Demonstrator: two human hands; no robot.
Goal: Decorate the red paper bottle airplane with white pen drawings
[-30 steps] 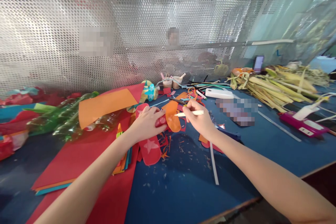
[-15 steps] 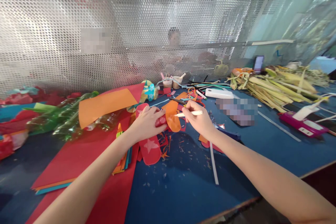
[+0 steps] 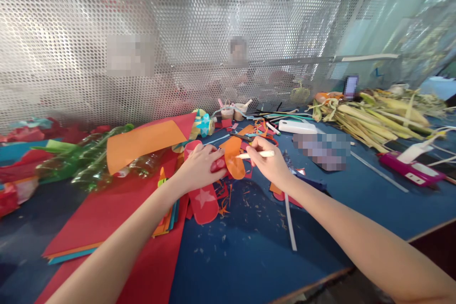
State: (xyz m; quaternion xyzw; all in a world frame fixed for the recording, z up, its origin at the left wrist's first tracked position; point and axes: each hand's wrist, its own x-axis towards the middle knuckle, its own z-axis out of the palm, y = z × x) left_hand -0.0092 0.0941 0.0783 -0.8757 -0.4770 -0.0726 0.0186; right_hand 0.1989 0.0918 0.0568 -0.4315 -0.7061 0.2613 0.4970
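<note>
My right hand grips a white pen, its tip on an orange cut-out with rounded ends. My left hand has its thumb and fingers around a small red cut-out at the orange piece's left edge. Beneath that hand lies a long red rounded strip with pale stars. Dark-handled scissors lie just behind the orange piece, partly hidden. Red and orange scraps are scattered around both hands.
Red sheets, an orange sheet and green plastic bottles lie left. Behind stand small cups and a perforated metal screen. Dried husks, a white device and a magenta power strip lie right.
Almost nothing differs. The pen and my right hand have shifted very slightly; my left hand stays in place.
</note>
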